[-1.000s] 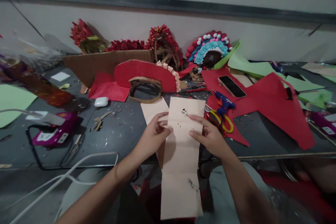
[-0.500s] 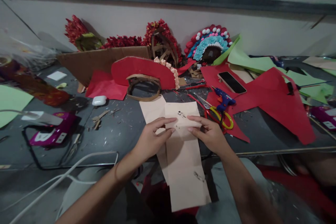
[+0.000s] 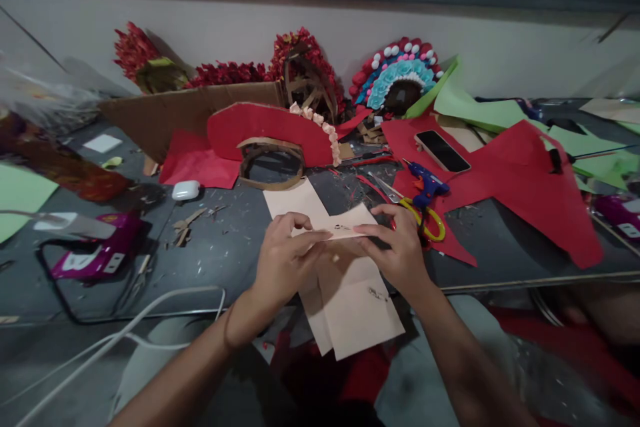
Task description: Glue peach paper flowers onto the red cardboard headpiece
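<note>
A long strip of tan paper (image 3: 357,307) with fold creases lies over the near edge of the dark table (image 3: 230,260) and hangs toward my lap. My left hand (image 3: 283,263) pinches the strip's left side, fingers closed on it. My right hand (image 3: 397,250) pinches the right side the same way. Between my fingertips the top part of the strip is folded down toward me. A second tan sheet (image 3: 295,200) lies under it on the table.
Yellow-handled scissors (image 3: 425,223) and a blue glue gun (image 3: 425,183) lie just right of my right hand, on red paper (image 3: 520,187) with a phone (image 3: 443,151). A red cardboard headpiece (image 3: 270,137) stands behind. A purple glue gun (image 3: 97,253) and white cable (image 3: 150,317) are left.
The tan strip has been folded over at its top and drawn up, so less of it hangs below the table edge. Both hands have moved closer together on the fold.
</note>
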### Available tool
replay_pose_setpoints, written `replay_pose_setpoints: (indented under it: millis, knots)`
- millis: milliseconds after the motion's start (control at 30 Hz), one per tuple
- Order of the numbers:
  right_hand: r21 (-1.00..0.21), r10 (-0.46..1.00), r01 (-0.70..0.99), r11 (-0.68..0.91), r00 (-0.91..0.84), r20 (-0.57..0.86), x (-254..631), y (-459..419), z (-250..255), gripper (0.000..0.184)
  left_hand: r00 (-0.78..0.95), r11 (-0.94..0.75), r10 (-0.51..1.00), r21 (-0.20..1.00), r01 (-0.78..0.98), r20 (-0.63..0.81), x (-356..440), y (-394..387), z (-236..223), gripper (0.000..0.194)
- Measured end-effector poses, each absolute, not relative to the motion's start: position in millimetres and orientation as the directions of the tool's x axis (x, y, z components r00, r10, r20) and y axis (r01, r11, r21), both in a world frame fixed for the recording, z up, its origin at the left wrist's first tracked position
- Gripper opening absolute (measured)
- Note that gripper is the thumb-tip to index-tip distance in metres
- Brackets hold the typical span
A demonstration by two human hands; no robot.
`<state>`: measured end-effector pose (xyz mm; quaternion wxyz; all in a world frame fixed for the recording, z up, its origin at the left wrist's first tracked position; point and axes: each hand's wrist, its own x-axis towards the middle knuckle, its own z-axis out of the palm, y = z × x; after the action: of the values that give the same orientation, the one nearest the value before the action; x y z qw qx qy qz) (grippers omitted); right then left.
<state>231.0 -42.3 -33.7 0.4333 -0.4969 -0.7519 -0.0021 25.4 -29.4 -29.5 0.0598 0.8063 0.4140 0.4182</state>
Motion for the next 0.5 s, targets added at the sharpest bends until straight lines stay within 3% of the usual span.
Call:
replay_pose_setpoints:
  millis: [133,500]
  knots:
    - [-0.303,0.700,0.761,0.573,-0.262,0.665,226,-46,-34,0.012,0.389,-0.683,0.690,0.372,0.628,0.610,29,-32,-30,0.010]
    - [-0.292,0.685,0.713,0.638,-0.352,0.638,217,-46,-40,0.015,0.543,-0.747,0.579,0.129,0.652,0.608,31,-35,-32,0.009]
